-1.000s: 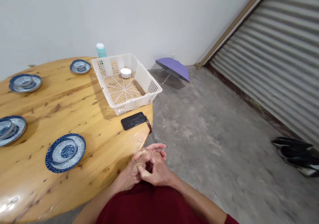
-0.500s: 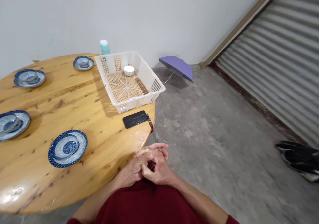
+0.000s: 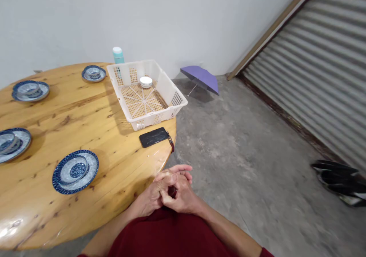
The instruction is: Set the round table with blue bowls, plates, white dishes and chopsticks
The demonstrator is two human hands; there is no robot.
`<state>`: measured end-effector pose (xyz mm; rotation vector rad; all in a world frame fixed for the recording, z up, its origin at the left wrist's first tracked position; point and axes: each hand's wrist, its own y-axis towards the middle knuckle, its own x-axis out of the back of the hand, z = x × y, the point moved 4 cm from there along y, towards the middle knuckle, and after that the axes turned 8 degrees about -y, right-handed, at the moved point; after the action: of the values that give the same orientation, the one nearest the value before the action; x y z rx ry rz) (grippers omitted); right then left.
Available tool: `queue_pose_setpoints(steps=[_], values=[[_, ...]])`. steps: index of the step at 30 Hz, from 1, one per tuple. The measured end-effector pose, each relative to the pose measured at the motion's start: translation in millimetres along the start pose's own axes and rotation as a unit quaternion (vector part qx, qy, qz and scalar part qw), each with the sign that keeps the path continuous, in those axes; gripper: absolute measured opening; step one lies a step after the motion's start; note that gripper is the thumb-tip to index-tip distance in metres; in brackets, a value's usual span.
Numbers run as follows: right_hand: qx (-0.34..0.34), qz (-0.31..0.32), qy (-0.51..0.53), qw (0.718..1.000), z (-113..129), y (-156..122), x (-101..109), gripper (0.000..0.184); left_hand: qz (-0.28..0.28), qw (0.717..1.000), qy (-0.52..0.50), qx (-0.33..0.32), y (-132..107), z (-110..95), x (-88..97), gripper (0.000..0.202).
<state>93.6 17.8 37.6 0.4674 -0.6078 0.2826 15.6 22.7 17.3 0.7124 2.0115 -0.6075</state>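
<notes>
My left hand [image 3: 153, 196] and my right hand [image 3: 183, 195] are clasped together in front of my dark red top, beside the table edge. Their fingers overlap, and a few fingertips stick out on the far right side. Both thumbs bend inward around a small gap, and no object shows in either hand. Nearest to them on the wooden table [image 3: 120, 161] lies a black phone [image 3: 154, 137] with a dark red strap [image 3: 172, 145]. A white plastic basket [image 3: 156, 116] stands beyond the phone, with stacked white bowls [image 3: 146, 81] and chopsticks [image 3: 160, 98] inside.
Several blue-patterned plates with bowls on them, such as the near plate [image 3: 93, 164], sit around the table. A turquoise bottle [image 3: 118, 55] stands behind the basket. On the concrete floor [image 3: 228, 146] are an open purple umbrella [image 3: 201, 77] and a black bundle [image 3: 337, 177] near the corrugated shutter [image 3: 309, 66].
The view has turned slightly right, so the table and its things appear a little further left. My clasped hands keep almost the same pose.
</notes>
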Motion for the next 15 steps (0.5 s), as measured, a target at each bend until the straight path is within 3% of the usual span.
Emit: queue_pose_setpoints(steps=[10, 15], values=[[-0.006, -0.037, 0.013, 0.999, 5.4, 0.0, -4.2, 0.030, -0.013, 1.000, 0.006, -0.021, -7.5, -3.3, -3.0, 0.055], [-0.003, -0.003, 0.017, 1.000, 6.2, 1.0, -4.4, 0.031, -0.009, 1.000, 0.010, -0.024, -8.8, -4.7, 1.0, 0.062]])
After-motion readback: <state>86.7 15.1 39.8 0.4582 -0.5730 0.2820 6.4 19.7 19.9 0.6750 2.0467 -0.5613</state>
